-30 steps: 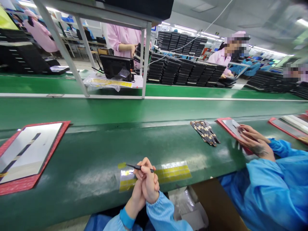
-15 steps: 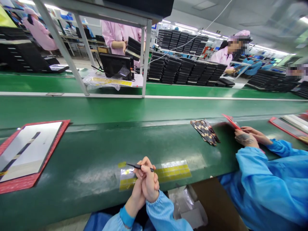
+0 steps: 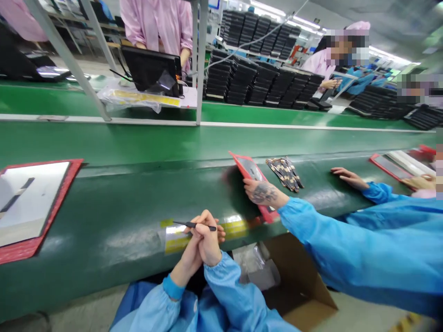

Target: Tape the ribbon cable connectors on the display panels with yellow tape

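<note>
My two hands rest clasped together at the near edge of the green bench. My right hand lies over my left hand and pinches thin black tweezers that point left, with a small yellow tab at the tip. My left hand is folded shut under the right. Just beneath them a clear sheet with yellow tape strips lies on the bench. A co-worker's tattooed hand holds a tilted red tray just right of my hands.
A red tray with a white panel lies at the left. A pile of dark flex strips sits beside the co-worker's other hand. Stacks of black trays and a monitor stand beyond the conveyor. A cardboard box is below.
The co-worker's hand has lifted the red tray and carried it left, past the flex strips, toward my hands. My clasped hands and the tweezers have stayed put.
</note>
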A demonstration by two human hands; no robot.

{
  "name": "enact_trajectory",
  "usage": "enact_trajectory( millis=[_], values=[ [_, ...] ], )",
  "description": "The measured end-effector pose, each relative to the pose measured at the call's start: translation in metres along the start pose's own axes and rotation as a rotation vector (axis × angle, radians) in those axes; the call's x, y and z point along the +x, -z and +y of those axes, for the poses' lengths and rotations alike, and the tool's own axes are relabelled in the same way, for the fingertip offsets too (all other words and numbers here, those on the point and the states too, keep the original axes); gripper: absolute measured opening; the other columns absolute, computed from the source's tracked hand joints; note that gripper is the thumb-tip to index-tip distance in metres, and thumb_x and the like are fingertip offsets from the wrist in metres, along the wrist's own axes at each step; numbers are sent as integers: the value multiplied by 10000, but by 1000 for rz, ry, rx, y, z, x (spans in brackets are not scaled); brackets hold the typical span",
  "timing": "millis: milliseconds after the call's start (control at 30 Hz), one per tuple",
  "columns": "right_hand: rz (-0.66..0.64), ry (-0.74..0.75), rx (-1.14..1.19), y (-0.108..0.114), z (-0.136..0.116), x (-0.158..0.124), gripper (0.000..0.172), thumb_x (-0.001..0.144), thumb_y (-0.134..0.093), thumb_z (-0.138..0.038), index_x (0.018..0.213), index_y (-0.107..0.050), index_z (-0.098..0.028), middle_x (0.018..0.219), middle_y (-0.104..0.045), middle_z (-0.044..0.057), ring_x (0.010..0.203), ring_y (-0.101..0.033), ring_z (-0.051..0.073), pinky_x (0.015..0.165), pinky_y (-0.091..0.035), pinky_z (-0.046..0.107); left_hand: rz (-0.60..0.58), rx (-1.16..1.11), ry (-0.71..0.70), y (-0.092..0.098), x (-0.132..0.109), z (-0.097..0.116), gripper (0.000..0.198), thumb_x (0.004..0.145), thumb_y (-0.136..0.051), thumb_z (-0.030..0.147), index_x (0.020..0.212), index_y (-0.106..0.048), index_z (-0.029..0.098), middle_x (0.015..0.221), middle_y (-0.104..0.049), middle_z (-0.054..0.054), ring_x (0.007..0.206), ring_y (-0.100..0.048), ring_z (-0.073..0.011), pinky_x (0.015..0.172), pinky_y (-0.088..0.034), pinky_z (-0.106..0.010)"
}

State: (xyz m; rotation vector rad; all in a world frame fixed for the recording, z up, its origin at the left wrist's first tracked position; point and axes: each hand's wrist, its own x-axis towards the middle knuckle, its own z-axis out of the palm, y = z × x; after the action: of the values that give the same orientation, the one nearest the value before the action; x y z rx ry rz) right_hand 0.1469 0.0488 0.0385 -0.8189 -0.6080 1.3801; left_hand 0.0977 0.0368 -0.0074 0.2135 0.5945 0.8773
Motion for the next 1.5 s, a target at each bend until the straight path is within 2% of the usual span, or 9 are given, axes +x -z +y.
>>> enact_trajectory(
  millis=[133, 267, 433, 667, 800, 1067, 1267, 1367, 1500],
  values=[
    [25, 123, -16, 4, -36, -21, 177, 706, -687, -283, 699, -516, -238, 572, -643, -34, 530, -590, 162, 651, -492, 324, 33, 386, -29, -5, -15, 37, 412, 660, -825, 321, 1038, -710, 205, 1167, -710, -85, 1185, -627, -273, 968, -526, -326],
    [101, 187, -39, 17, -61, -38, 185, 677, -706, -257, 683, -521, -246, 575, -657, -40, 474, -559, 148, 571, -434, 299, 16, 721, 1, -27, 6, 66, 461, 672, -803, 337, 1073, -661, 159, 1048, -746, -126, 962, -724, -246, 873, -575, -344],
    [236, 203, -122, 30, -68, -47, 181, 650, -691, -265, 669, -512, -246, 539, -598, -54, 482, -559, 148, 510, -336, 263, 62, 1030, 21, -73, 78, 53, 291, 766, -725, 353, 951, -597, 169, 771, -734, -80, 658, -719, -217, 654, -594, -356],
    [322, 298, -198, 48, -84, -59, 148, 666, -635, -212, 680, -489, -234, 553, -564, -65, 454, -520, 106, 484, -298, 234, 144, 1300, -176, -100, 130, 41, 215, 785, -642, 167, 605, -528, 192, 485, -552, 16, 658, -688, -198, 773, -536, -310],
    [385, 362, -286, 70, -92, -61, 161, 696, -635, -217, 701, -475, -234, 546, -520, -75, 482, -522, 100, 497, -323, 229, 164, 1254, -209, -77, 103, 72, 86, 845, -566, 182, 766, -536, 183, 630, -577, 28, 572, -648, -144, 647, -549, -279],
    [399, 237, -397, 86, -65, -39, 201, 671, -682, -222, 660, -481, -224, 548, -548, -78, 426, -374, 60, 450, -304, 219, 323, 1164, -248, 8, -8, 133, 177, 848, -591, 369, 836, -530, 203, 659, -572, 30, 574, -611, -141, 564, -575, -279],
    [259, 97, -443, 67, -24, -27, 157, 705, -689, -197, 681, -536, -223, 507, -498, -98, 414, -424, 69, 455, -384, 215, 728, 1627, -862, 35, -56, 88, 255, 913, -540, 287, 1139, -586, 177, 1210, -646, -139, 1073, -637, -268, 902, -542, -416],
    [220, 72, -488, 61, -12, -27, 131, 715, -699, -194, 683, -575, -222, 503, -488, -98, 430, -483, 85, 522, -499, 247, 678, 1740, -1055, 44, -63, 62, 269, 907, -565, 227, 1168, -584, 163, 1247, -635, -161, 1208, -580, -294, 1034, -460, -450],
    [192, 75, -561, 60, -7, -26, 142, 714, -713, -191, 672, -580, -215, 574, -556, -67, 490, -555, 100, 560, -551, 262, 674, 1810, -1041, 51, -63, 49, 257, 886, -587, 205, 1142, -604, 183, 1221, -644, -146, 1154, -602, -292, 1013, -444, -442]
  ],
)
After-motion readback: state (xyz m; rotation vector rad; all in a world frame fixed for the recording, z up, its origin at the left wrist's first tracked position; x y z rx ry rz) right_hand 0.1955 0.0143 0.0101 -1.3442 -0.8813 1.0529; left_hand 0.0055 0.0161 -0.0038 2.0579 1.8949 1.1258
